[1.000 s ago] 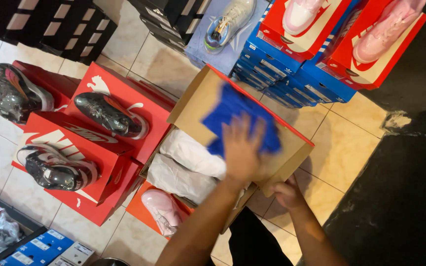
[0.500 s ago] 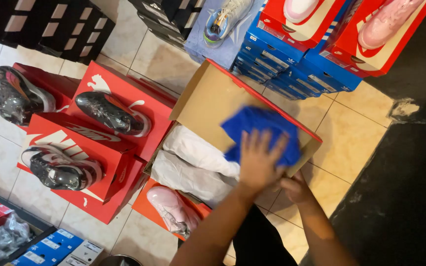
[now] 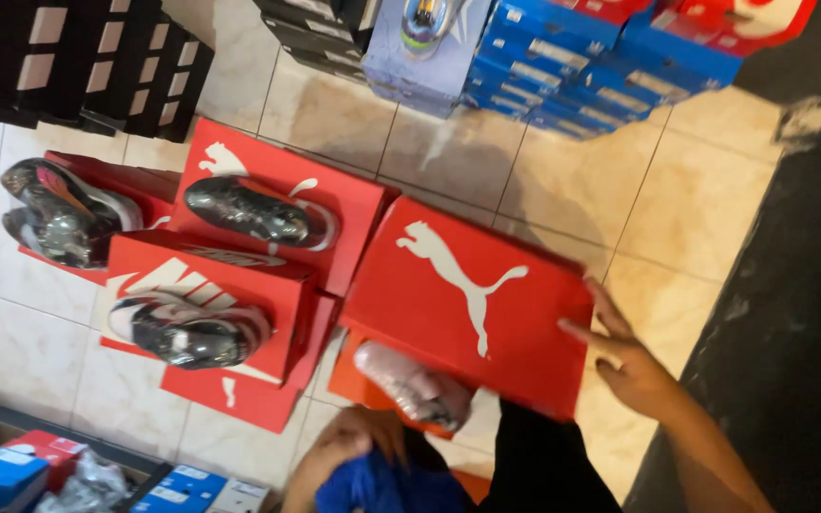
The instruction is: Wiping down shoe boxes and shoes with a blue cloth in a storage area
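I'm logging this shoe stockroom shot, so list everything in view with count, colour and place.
closed box: one, red, centre, lid on
display boxes: three, red, left of it, a dark shoe on each
dark shoes: three, black-grey, wrapped, atop those boxes
pink shoe: one, on an orange box below the closed box
blue boxes: a stack, top right
lavender box: one, top centre, shoe on it
black boxes: stacks, top left
blue cloth: one, bottom centre
floor: cream tiles
left hand: on the blue cloth
right hand: fingers on the closed box's right edge
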